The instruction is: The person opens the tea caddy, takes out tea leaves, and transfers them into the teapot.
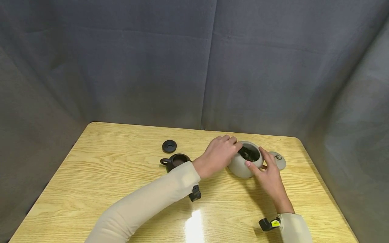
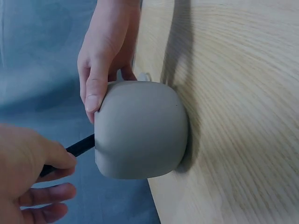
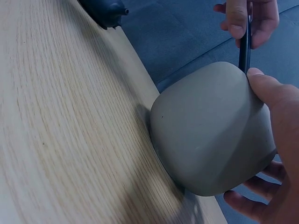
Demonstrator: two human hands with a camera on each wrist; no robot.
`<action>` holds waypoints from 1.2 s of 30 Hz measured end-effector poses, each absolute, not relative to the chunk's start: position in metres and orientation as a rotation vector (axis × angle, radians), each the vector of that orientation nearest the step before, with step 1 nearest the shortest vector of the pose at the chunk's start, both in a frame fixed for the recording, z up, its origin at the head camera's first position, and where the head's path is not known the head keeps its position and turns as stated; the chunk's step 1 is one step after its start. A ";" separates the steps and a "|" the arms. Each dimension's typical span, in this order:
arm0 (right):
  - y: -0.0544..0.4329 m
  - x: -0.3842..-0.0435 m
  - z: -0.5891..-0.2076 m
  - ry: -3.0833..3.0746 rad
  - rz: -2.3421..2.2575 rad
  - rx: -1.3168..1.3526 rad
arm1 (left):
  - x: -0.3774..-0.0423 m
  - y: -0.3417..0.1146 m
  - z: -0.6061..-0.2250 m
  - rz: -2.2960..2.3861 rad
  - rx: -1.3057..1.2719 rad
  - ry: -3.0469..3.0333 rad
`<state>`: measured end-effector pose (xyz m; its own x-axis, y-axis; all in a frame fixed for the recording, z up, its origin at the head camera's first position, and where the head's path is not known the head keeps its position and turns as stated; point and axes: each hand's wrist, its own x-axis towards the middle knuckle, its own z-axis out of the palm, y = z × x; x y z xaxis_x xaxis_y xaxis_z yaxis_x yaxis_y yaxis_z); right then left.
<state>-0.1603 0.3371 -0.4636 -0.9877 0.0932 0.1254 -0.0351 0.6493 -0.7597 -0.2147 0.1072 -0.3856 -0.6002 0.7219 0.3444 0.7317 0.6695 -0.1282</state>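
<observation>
A round grey jar (image 1: 240,170) stands on the table with its mouth uncovered. Dark, loose, leaf-like bits (image 1: 249,154) lie inside it. My left hand (image 1: 217,155) is over the jar's left rim and pinches a slim black stick-like utensil (image 2: 81,146) between thumb and fingers. The far end of that utensil goes into the jar's mouth and is hidden. With thumb and fingers spread around the right side of the jar, my right hand (image 1: 268,177) grips it near the rim. In the right wrist view, the utensil (image 3: 245,51) rises beside my right thumb.
Left of the jar sits a small dark teapot (image 1: 173,162), partly covered by my left sleeve. Its round black lid (image 1: 169,146) lies behind it. The grey jar lid (image 1: 279,161) with a small loop rests at the right. Grey curtains (image 1: 152,67) surround the wooden table (image 1: 100,168).
</observation>
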 end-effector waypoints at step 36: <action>0.335 -0.160 -0.467 -2.706 1.183 -0.059 | -0.234 0.125 -0.381 -0.168 -1.252 -2.324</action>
<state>-0.1601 0.3352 -0.4667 -0.9815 0.1113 0.1556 -0.0386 0.6814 -0.7309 -0.2337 0.1246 -0.3810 -0.4580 0.7513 0.4752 0.8117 0.5714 -0.1210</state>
